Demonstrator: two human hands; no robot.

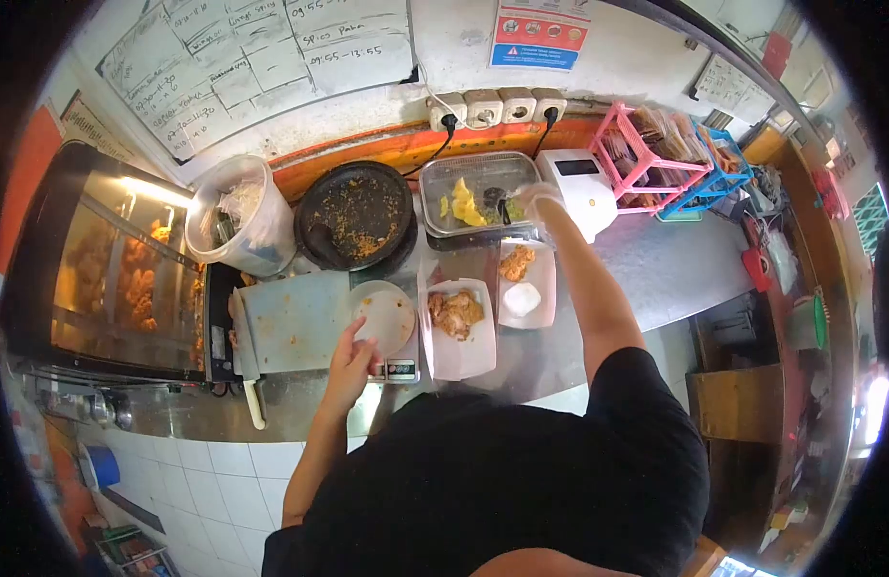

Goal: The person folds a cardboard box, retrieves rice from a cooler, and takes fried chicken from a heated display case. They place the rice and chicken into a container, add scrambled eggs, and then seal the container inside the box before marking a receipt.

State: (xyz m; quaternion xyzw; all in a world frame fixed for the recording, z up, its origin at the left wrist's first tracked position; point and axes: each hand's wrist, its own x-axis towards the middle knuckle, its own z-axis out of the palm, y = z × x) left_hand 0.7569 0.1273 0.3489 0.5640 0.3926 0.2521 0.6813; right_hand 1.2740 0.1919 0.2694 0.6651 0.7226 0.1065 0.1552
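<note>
My right hand (540, 200), apparently in a thin clear glove, reaches over the right end of a clear plastic tray (433, 217). Its fingers curl downward beside a dark utensil or piece (495, 199); what they grip is hard to make out. Yellow slices (467, 204) lie in that tray. Near the counter's front, my left hand (348, 367) has its fingers apart and holds nothing. It is beside a round pale plate (387, 317) resting on a small digital scale (400, 369). Two paper boxes stand right of it: one holds fried chicken (455, 314), the other fried chicken (516, 262) and a white wrapped mound (522, 299).
A cutting board (295, 322) and knife (250, 370) lie left, beside a lit display case (108, 269) of fried food. Behind stand a stone mortar (356, 216), a white bucket (240, 216), a white device (581, 197) and pink (646, 173) and blue (718, 178) baskets.
</note>
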